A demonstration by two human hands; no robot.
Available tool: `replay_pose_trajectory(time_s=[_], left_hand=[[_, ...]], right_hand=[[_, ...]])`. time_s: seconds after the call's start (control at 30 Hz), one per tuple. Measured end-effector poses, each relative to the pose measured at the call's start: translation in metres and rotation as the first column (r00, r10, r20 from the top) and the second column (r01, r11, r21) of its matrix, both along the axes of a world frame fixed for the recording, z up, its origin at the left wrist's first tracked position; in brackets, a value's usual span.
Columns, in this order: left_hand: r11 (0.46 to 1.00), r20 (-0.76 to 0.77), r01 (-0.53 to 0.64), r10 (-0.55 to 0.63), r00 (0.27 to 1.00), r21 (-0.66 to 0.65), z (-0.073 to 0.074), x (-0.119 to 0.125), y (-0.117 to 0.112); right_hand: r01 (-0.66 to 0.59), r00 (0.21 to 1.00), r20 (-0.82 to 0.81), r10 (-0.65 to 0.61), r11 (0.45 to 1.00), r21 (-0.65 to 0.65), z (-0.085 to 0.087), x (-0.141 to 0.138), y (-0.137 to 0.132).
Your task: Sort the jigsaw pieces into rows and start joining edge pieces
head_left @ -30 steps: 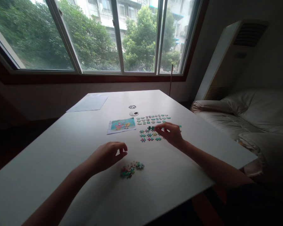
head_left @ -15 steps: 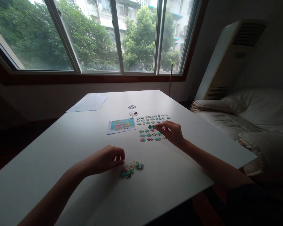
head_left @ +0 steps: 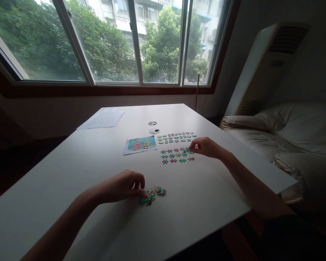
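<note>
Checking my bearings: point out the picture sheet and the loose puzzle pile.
Picture sheet (head_left: 141, 144), head view, middle of its printed picture.
Puzzle pile (head_left: 153, 190), head view, pale pieces near its middle.

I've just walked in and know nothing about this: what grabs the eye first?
Probably the bright, wide glass window across the back, with leafy green trees outside. Below it, rows of small colourful puzzle pieces lie on the white table, beside the right hand. Nearer, the left hand is at a loose puzzle-piece pile.
</note>
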State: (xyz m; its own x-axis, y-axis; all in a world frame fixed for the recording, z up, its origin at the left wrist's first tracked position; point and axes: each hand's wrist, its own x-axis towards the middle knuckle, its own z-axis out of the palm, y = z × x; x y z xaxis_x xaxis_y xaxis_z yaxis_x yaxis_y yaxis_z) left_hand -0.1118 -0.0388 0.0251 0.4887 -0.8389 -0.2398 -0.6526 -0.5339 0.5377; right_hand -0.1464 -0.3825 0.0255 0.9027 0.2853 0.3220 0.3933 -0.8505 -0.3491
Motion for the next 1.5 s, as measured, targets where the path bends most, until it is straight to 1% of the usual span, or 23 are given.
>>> replay_pose_trajectory(time_s=[0.1, 0.2, 0.27, 0.37, 0.5, 0.67, 0.8, 0.93, 1.03, 1.13, 1.2, 1.33, 1.43, 1.5], left_hand=[[1.000, -0.027, 0.006, -0.006, 1.000, -0.005, 0.000, -0.001, 0.001], [1.000, -0.049, 0.008, -0.008, 0.999, 0.003, 0.000, -0.003, -0.001], [1.000, -0.062, 0.011, -0.010, 0.998, 0.015, 0.000, -0.005, -0.002], [1.000, -0.073, 0.010, -0.008, 0.997, 0.024, -0.002, -0.006, -0.003], [1.000, -0.059, 0.009, -0.008, 0.998, 0.018, -0.004, -0.006, -0.003], [1.000, -0.041, 0.001, 0.000, 0.999, 0.008, -0.003, -0.007, -0.004], [1.000, -0.024, 0.007, -0.007, 1.000, 0.018, -0.001, -0.007, -0.005], [1.000, 0.004, 0.019, -0.019, 1.000, 0.017, 0.001, -0.006, -0.005], [1.000, -0.045, 0.022, -0.021, 0.999, 0.010, 0.002, -0.004, -0.005], [1.000, -0.091, 0.008, -0.007, 0.996, 0.010, 0.001, -0.004, -0.006], [1.000, -0.102, 0.000, 0.001, 0.995, 0.009, 0.000, -0.002, -0.007], [0.999, -0.093, 0.004, -0.008, 0.996, -0.043, -0.006, 0.002, -0.008], [0.992, -0.128, -0.008, -0.008, 0.992, -0.123, -0.011, 0.006, -0.010], [0.982, -0.175, -0.049, 0.017, 0.984, -0.181, -0.015, 0.006, -0.012]], right_hand=[[0.058, 0.978, -0.201, -0.060, 0.998, -0.015, 0.000, 0.004, -0.025], [0.108, 0.937, -0.333, -0.105, 0.994, -0.009, -0.003, 0.005, -0.044], [0.114, 0.907, -0.406, -0.106, 0.993, -0.005, -0.006, 0.005, -0.052], [0.103, 0.863, -0.496, -0.097, 0.995, -0.015, -0.011, 0.006, -0.055], [0.066, 0.837, -0.542, -0.080, 0.997, -0.047, -0.014, 0.006, -0.053], [0.074, 0.833, -0.546, -0.091, 0.996, -0.053, -0.013, 0.006, -0.053], [0.083, 0.824, -0.558, -0.098, 0.995, -0.053, -0.012, 0.006, -0.056], [0.065, 0.791, -0.601, -0.115, 0.992, -0.104, -0.008, 0.005, -0.055], [0.080, 0.799, -0.583, -0.148, 0.987, -0.140, -0.004, 0.003, -0.051], [0.103, 0.844, -0.507, -0.175, 0.981, -0.167, -0.001, 0.001, -0.043], [0.099, 0.876, -0.454, -0.161, 0.983, -0.157, 0.001, 0.000, -0.035], [0.006, 0.941, -0.338, -0.023, 0.999, -0.052, -0.001, -0.003, -0.006], [-0.123, 0.941, -0.315, 0.124, 0.992, 0.024, -0.008, -0.008, 0.024], [-0.218, 0.926, -0.301, 0.228, 0.974, 0.067, -0.015, -0.013, 0.045]])
